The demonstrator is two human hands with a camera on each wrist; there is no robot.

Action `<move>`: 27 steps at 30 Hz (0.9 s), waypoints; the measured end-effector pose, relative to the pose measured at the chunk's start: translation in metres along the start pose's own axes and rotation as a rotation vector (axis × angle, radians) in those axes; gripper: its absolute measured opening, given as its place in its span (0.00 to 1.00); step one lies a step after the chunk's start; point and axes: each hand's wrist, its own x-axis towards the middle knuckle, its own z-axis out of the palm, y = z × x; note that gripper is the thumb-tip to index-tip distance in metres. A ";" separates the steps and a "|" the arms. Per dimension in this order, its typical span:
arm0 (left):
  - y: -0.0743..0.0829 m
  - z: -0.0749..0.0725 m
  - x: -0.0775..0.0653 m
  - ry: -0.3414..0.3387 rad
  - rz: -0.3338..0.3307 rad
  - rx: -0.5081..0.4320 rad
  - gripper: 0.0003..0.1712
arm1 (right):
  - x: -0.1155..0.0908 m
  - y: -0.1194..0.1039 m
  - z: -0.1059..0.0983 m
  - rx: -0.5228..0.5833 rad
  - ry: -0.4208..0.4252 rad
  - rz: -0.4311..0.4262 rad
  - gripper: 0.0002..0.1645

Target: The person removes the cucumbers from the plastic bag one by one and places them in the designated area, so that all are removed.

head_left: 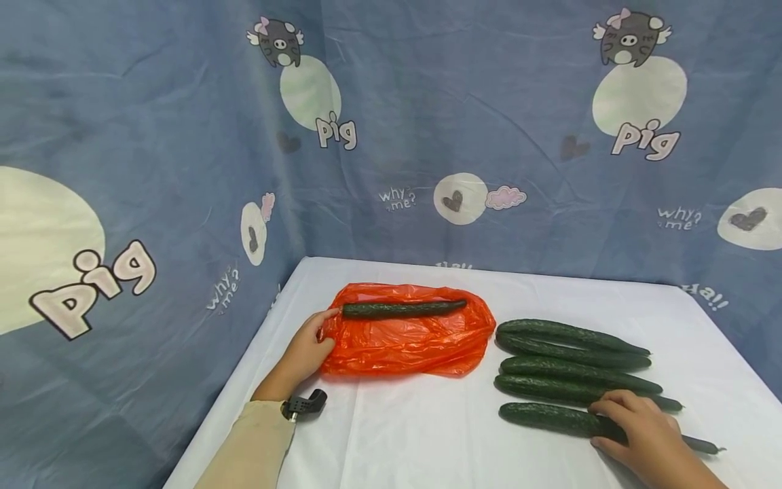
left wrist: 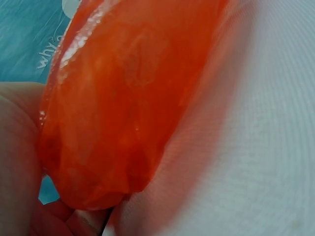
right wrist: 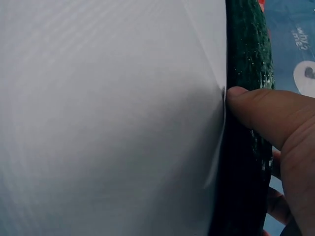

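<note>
On the table lies a thin red plastic bag (head_left: 403,346), spread wide, with one dark green cucumber (head_left: 403,310) lying lengthwise along its far part. My left hand (head_left: 308,350) holds the bag's left edge between thumb and fingers; up close in the left wrist view the red film (left wrist: 123,108) bulges between them. At the front right, my right hand (head_left: 641,431) grips the nearest cucumber (head_left: 544,416) around its middle. The right wrist view shows the thumb against the side of this cucumber (right wrist: 248,44), with the other fingers mostly hidden behind it.
Several more cucumbers (head_left: 568,367) lie side by side just beyond my right hand, to the right of the bag. A white cloth (head_left: 415,435) covers the table. Blue printed curtains (head_left: 489,136) rise behind and at the left. A black band (head_left: 302,405) is on my left wrist.
</note>
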 end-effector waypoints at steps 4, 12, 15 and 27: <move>-0.001 0.001 0.001 -0.003 0.001 0.000 0.37 | 0.000 -0.001 -0.003 -0.004 0.010 -0.009 0.28; -0.002 0.001 0.001 -0.002 0.001 0.004 0.37 | 0.006 -0.008 -0.008 0.012 0.040 -0.036 0.24; -0.001 0.000 0.000 0.001 0.007 0.014 0.37 | 0.010 -0.012 -0.012 -0.014 0.057 -0.061 0.24; -0.001 0.001 0.000 0.002 0.012 0.006 0.37 | 0.029 -0.022 -0.026 0.068 0.056 -0.149 0.24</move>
